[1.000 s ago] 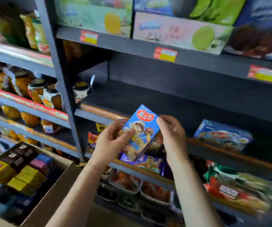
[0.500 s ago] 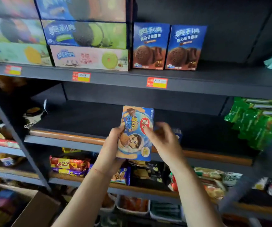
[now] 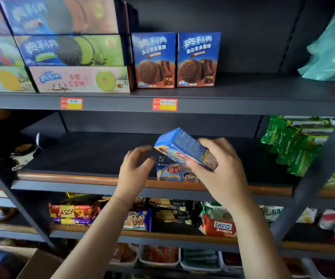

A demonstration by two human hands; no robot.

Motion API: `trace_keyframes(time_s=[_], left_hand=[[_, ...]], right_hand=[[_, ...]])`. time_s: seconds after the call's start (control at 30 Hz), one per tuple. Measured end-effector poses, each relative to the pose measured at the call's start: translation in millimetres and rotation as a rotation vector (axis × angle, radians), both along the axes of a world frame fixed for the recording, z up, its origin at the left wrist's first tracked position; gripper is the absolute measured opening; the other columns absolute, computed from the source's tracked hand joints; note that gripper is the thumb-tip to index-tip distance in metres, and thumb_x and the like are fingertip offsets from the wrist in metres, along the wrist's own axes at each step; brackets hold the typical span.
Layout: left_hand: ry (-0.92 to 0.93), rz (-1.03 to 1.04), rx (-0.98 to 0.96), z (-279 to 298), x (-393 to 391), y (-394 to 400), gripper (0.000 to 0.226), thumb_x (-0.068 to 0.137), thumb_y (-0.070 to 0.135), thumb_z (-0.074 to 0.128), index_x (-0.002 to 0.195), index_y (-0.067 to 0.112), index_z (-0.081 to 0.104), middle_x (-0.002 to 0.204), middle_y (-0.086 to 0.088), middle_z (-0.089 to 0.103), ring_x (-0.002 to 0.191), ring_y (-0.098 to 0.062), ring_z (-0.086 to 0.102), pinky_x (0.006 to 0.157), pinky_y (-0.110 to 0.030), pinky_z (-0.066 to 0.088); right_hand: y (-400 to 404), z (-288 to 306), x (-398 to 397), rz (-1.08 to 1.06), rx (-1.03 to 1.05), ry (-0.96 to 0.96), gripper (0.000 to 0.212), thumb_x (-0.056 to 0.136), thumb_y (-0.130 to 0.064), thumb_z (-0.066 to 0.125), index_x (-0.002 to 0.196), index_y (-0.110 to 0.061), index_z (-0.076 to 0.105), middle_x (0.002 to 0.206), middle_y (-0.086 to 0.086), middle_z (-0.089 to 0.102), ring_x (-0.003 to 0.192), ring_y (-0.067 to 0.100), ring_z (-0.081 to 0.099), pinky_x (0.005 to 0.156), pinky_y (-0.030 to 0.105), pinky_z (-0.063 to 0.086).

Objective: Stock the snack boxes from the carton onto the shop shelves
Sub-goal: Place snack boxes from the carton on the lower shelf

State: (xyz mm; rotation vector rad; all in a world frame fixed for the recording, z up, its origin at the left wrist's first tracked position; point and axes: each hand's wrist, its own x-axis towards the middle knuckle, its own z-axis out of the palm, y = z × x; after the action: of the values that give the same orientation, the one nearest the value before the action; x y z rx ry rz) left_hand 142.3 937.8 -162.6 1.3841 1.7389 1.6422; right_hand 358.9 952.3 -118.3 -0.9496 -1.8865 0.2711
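Right hand [image 3: 221, 172] grips blue snack box [image 3: 184, 149], tilted, long axis sloping down-right, printed back up, above middle shelf [image 3: 86, 156]. Left hand [image 3: 135, 170] loosely curled, holding nothing, beside shelved box [image 3: 171, 172] with red label. Oreo boxes [image 3: 154, 60] above.

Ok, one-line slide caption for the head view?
Right hand tilts blue snack box over shelved one; left hand empty.

- The left hand [image 3: 135, 170] sits at the centre of the frame, back toward the camera, fingers loosely curled and spread, holding nothing.
- Its bare forearm rises from the lower left edge.
- The right hand [image 3: 219, 170] lies just right of centre, fingers and thumb wrapped round a tilted blue snack box [image 3: 182, 148].
- Its bare forearm rises from the lower right.
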Motion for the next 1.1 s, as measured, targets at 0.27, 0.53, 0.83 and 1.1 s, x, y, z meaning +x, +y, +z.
trace_keyframes(time_s=[0.27, 0.53, 0.83, 1.1], left_hand=[[0.258, -0.214, -0.163, -27, 9, 34, 0.096, 0.068, 0.060, 0.075, 0.148, 0.031, 0.032, 0.136, 0.003, 0.054, 0.121, -0.016, 0.058, 0.098, -0.043, 0.054], [0.181, -0.175, -0.107, -31, 11, 29, 0.103, 0.076, 0.037, 0.084, 0.155, 0.030, 0.017, 0.144, -0.001, 0.045, 0.124, -0.016, 0.055, 0.096, -0.031, 0.056], [0.329, -0.151, -0.129, -31, 7, 31, 0.074, 0.081, 0.029, 0.080, 0.146, 0.023, 0.045, 0.131, 0.000, 0.057, 0.109, -0.012, 0.060, 0.095, -0.031, 0.054], [0.283, -0.233, -0.112, -29, 14, 34, 0.058, 0.078, 0.011, 0.080, 0.129, 0.027, 0.056, 0.112, 0.013, 0.065, 0.097, 0.003, 0.064, 0.083, -0.017, 0.056]], right_hand=[[30, -8, -1, -0.312, 0.351, -0.283, 0.049, 0.084, -0.024, 0.077, 0.130, -0.018, 0.062, 0.107, 0.005, 0.061, 0.099, 0.027, 0.056, 0.091, 0.042, 0.036], [77, -3, -36, -0.216, 0.184, -0.585, 0.055, 0.095, -0.020, 0.063, 0.146, -0.029, 0.045, 0.125, 0.008, 0.056, 0.114, 0.031, 0.053, 0.103, 0.048, 0.034], [76, -25, -66, -0.093, -0.254, -0.710, 0.055, 0.103, -0.054, 0.023, 0.127, -0.014, 0.053, 0.131, 0.012, 0.054, 0.121, 0.031, 0.050, 0.107, 0.046, 0.033], [75, -38, -82, -0.267, -0.211, -0.752, 0.057, 0.101, -0.054, 0.020, 0.131, -0.016, 0.052, 0.134, 0.014, 0.055, 0.125, 0.033, 0.047, 0.109, 0.051, 0.027]])
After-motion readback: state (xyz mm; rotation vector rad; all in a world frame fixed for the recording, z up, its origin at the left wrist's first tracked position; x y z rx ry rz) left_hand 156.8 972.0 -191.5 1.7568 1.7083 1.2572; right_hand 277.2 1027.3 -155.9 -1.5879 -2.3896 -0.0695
